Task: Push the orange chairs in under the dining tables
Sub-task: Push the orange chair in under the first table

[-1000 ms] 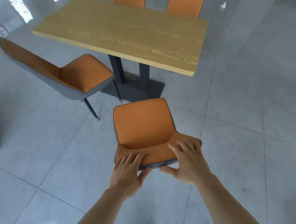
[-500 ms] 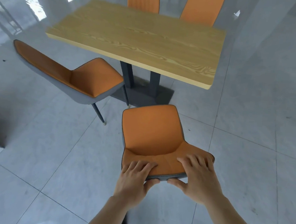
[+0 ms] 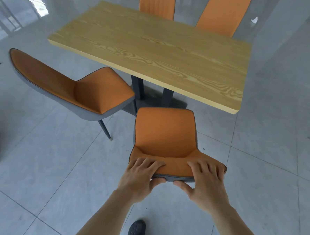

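An orange chair (image 3: pixel 165 132) with a grey shell stands right in front of me, its seat facing the wooden dining table (image 3: pixel 154 50). My left hand (image 3: pixel 139 178) grips the top edge of its backrest, fingers over the orange side, thumb on the grey back. My right hand (image 3: pixel 204 182) grips the same edge further right. The seat's front edge lies just short of the table's near edge. A second orange chair (image 3: pixel 76 87) stands to the left, turned at an angle and away from the table.
Two more orange chair backs, one (image 3: pixel 157 3) and another (image 3: pixel 224 14), rise behind the table's far side. The table's dark pedestal legs (image 3: pixel 137 87) and base plate sit under its middle. Grey floor tiles (image 3: pixel 268 142) stretch to the right. My dark shoe (image 3: pixel 136 231) shows below.
The chair I hold has slid forward toward the table, and I have stepped after it. The table and the left chair now appear closer. Both hands keep their grip.
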A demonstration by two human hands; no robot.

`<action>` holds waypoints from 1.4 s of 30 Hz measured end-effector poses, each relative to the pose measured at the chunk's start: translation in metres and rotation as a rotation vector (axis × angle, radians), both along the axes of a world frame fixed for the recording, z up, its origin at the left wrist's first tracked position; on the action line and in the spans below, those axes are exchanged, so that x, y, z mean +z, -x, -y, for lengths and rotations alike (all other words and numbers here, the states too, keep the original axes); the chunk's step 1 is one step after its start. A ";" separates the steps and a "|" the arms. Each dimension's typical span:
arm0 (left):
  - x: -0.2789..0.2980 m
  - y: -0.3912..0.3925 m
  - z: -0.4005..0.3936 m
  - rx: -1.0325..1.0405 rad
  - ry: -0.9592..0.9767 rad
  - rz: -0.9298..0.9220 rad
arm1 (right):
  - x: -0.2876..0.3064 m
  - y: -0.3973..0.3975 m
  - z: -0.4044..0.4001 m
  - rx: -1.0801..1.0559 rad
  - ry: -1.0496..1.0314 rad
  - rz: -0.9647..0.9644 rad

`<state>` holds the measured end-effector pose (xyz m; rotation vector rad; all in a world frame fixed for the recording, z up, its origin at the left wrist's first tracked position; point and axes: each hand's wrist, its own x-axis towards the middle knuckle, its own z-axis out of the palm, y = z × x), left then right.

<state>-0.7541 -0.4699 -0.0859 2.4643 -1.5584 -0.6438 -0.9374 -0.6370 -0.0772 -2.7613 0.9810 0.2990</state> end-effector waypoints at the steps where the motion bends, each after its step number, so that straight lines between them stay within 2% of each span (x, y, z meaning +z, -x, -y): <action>1: 0.000 -0.010 0.007 -0.003 0.003 0.001 | -0.001 -0.009 0.005 -0.013 -0.006 0.011; 15: -0.002 -0.099 0.075 -0.021 0.051 -0.011 | 0.001 -0.093 0.069 -0.034 -0.010 0.014; 24: -0.015 -0.087 0.093 -0.042 0.050 0.001 | 0.007 -0.085 0.094 0.006 -0.010 -0.058; 32: 0.018 -0.084 0.103 -0.041 -0.014 -0.001 | 0.030 -0.079 0.090 -0.026 -0.065 -0.073; 35: 0.038 -0.080 0.130 -0.027 -0.002 -0.009 | 0.046 -0.064 0.107 -0.057 -0.099 -0.039; 37: 0.074 -0.038 0.219 -0.098 0.065 0.047 | 0.078 -0.008 0.177 -0.203 -0.112 0.071; 40: 0.093 -0.012 0.275 -0.113 0.086 0.066 | 0.090 0.023 0.232 -0.228 -0.066 0.079; 42: 0.089 -0.014 0.274 -0.105 0.070 0.083 | 0.090 0.020 0.233 -0.204 -0.063 0.051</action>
